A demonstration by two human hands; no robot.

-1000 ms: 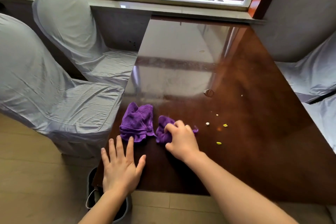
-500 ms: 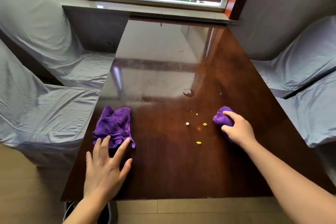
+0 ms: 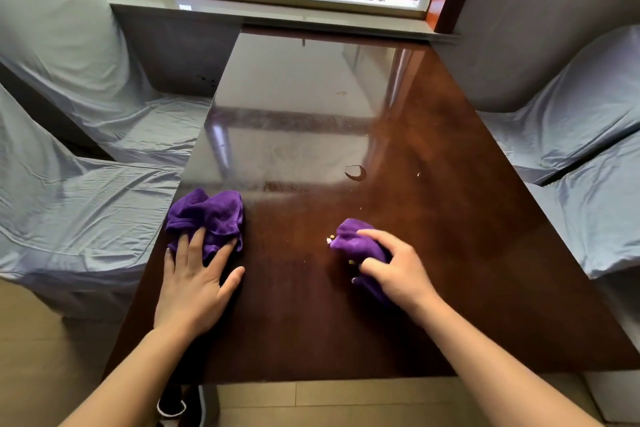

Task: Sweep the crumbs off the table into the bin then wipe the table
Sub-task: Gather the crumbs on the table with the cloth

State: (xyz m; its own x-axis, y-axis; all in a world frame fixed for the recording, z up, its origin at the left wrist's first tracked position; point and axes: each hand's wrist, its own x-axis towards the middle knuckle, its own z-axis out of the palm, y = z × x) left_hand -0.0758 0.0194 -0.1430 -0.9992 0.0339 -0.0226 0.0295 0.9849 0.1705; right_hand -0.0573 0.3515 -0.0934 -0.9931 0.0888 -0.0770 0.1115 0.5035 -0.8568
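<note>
On the glossy dark wooden table (image 3: 450, 253), my right hand (image 3: 394, 270) grips a bunched purple cloth (image 3: 353, 239) pressed to the surface. A few small yellow and white crumbs (image 3: 330, 238) lie at the cloth's left edge, and one shows by my fingers. A second purple cloth (image 3: 207, 215) lies crumpled near the table's left edge. My left hand (image 3: 194, 284) rests flat with fingers spread, fingertips on that cloth's near side. Below the table's front edge, part of a dark bin (image 3: 180, 406) shows by my left forearm.
Grey-covered chairs stand on the left (image 3: 69, 201) and on the right (image 3: 581, 156) of the table. A ring-shaped mark (image 3: 355, 173) is on the table's middle. The window sill (image 3: 263, 10) runs along the far end.
My right hand has dragged its cloth leftward across the crumbs, gathering them at its left edge. My left hand has slid forward so its fingertips lie on the other cloth.
</note>
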